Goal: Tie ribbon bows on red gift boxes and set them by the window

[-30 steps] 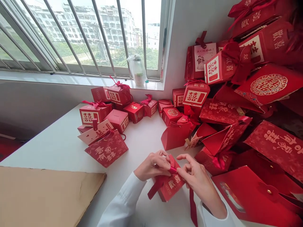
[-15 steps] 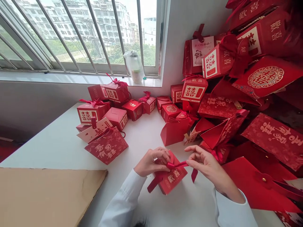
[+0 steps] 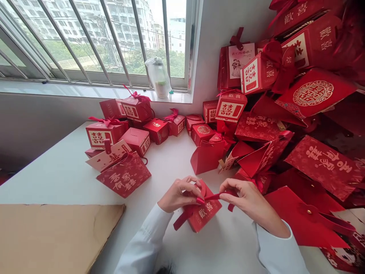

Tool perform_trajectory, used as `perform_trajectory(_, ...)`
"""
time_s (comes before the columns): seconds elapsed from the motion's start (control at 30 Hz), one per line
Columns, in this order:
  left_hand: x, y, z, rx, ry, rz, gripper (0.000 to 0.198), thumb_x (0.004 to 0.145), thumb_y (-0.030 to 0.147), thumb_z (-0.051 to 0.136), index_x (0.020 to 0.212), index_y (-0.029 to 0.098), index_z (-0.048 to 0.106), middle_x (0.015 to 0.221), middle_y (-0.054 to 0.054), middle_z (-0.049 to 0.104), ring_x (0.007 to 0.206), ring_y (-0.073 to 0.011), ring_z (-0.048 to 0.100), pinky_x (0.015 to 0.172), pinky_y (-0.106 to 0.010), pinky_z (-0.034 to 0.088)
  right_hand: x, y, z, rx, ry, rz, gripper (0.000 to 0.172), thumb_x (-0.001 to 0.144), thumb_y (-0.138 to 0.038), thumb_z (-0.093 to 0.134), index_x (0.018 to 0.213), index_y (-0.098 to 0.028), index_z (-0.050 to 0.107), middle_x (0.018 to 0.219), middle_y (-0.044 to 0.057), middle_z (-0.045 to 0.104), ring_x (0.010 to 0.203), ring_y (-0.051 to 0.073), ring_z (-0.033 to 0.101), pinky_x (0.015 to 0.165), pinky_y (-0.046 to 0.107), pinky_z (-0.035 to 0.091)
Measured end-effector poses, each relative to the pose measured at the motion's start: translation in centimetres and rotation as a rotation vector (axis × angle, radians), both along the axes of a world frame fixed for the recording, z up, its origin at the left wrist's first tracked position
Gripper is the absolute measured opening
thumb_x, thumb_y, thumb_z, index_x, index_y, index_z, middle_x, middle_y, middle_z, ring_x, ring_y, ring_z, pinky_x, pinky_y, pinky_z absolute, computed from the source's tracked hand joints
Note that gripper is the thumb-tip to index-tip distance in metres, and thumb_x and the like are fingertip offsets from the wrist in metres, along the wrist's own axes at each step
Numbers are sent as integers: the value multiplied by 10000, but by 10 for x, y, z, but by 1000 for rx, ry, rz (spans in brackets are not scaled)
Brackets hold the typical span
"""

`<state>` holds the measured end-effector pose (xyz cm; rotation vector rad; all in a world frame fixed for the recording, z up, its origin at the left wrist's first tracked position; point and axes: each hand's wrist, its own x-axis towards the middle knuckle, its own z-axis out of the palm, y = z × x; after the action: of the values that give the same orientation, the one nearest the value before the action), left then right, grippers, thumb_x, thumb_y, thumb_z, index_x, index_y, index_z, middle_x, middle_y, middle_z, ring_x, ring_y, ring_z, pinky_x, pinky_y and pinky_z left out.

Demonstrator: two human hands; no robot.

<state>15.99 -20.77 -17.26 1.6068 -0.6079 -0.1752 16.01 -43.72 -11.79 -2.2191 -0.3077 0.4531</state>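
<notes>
Left of your fingers, a brown cardboard sheet [image 3: 57,236] lies on the white table [image 3: 65,182], and small red gift boxes [image 3: 137,140] sit farther off, below the barred window [image 3: 94,42]. Your left hand [image 3: 179,196] curls, its fingers pinching the satin ribbon [image 3: 212,197] at the red box [image 3: 202,213], which lies on the table just beneath your fingertips. Your right hand [image 3: 245,201] pinches the ribbon's taut stretch between thumb and fingers. Right of your fingers, red gift bags [image 3: 322,167] pile against the white wall [image 3: 216,45].

Barred window [image 3: 94,42], white sill [image 3: 85,88], apartment blocks [image 3: 125,23] outside, white table [image 3: 51,182].
</notes>
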Motion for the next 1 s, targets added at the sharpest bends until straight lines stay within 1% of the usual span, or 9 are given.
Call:
perform_trajectory(0.13,-1,0,4,68,-69,-22,186,807,370,663,778,227,777,715,-76,706,963,-228,548,917,-364,430,9,9,2,-70,-183,33,109,809,-215,522,714,-217,576,702,-21,581,627,137,537,575,254,406)
perform_trajectory(0.3,-3,-2,6,86,-98,-17,186,821,363,647,760,238,770,710,-56,706,939,-216,573,954,-368,406,12,12,3,-207,-456,183,157,849,-129,464,800,-222,581,823,6,591,770,163,540,664,282,407)
perform_trajectory(0.4,-5,-3,2,67,-28,43,124,767,328,709,822,227,757,801,-60,692,1008,-217,555,884,-318,458,8,7,4,-230,-426,200,147,864,-162,488,833,-233,613,807,3,590,765,163,545,654,279,405)
perform_trajectory(0.53,-7,-4,0,44,55,77,243,725,293,742,940,188,695,930,-67,682,854,-179,611,748,-277,495,7,4,7,-223,-300,146,147,843,-237,553,708,-225,610,690,-25,571,607,129,517,555,256,367)
perform_trajectory(0.63,-8,-5,3,50,115,70,329,712,276,749,1001,164,637,809,-45,690,743,-158,619,717,-273,488,12,10,10,-161,-248,117,146,825,-238,574,681,-214,582,697,-36,587,583,112,523,547,240,369)
perform_trajectory(0.73,-9,-6,6,88,164,66,403,709,255,751,1065,160,589,688,-7,679,711,-153,617,709,-265,475,19,22,14,-145,-311,165,131,833,-210,564,703,-209,575,693,-42,597,605,109,528,564,230,366)
perform_trajectory(0.8,-11,-7,8,110,180,76,435,704,248,754,1085,167,561,677,10,670,677,-143,614,663,-244,463,22,33,17,-190,-400,240,136,854,-192,546,721,-203,572,686,-39,602,623,113,526,594,236,365)
perform_trajectory(0.9,-13,-9,8,128,176,118,446,694,262,761,1060,174,522,666,33,651,653,-133,601,597,-215,437,20,51,21,-377,-633,362,127,850,-149,557,730,-186,575,688,-13,607,647,135,517,678,283,370)
perform_trajectory(1.0,-15,-12,8,150,149,173,282,721,266,721,898,170,523,742,19,658,664,-125,587,567,-204,423,11,66,21,-513,-913,432,142,800,-69,565,705,-174,577,647,-1,577,628,151,488,709,327,371)
